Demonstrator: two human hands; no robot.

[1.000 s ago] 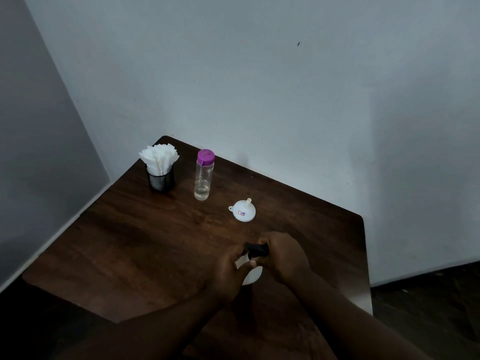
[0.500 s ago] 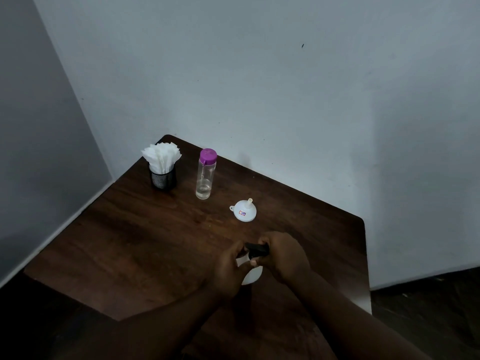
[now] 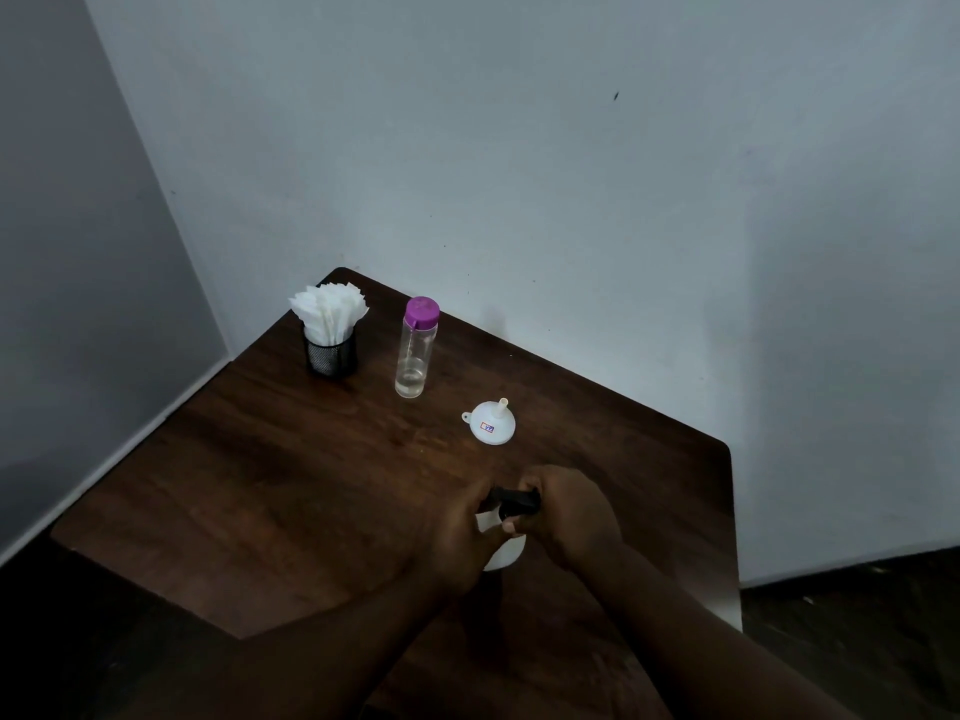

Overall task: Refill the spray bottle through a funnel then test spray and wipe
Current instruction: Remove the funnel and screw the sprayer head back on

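Observation:
A small white spray bottle (image 3: 503, 554) with a black spray head (image 3: 514, 501) stands near the front of the dark wooden table (image 3: 291, 480). My left hand (image 3: 460, 543) grips the bottle's white body. My right hand (image 3: 569, 517) has its fingers curled round the black spray head. Most of the bottle is hidden behind both hands. Beyond them a white funnel (image 3: 491, 422) lies mouth-down with its spout up. A clear bottle with a purple cap (image 3: 415, 348) holds a little clear liquid at the back.
A black mesh cup of white paper napkins (image 3: 331, 332) stands at the table's back left corner. Grey walls close in behind and to the left. The table's right edge (image 3: 732, 511) drops to a dark floor.
Both hands stay on the spray bottle in almost the same spot. The view has shifted slightly; nothing on the table has moved.

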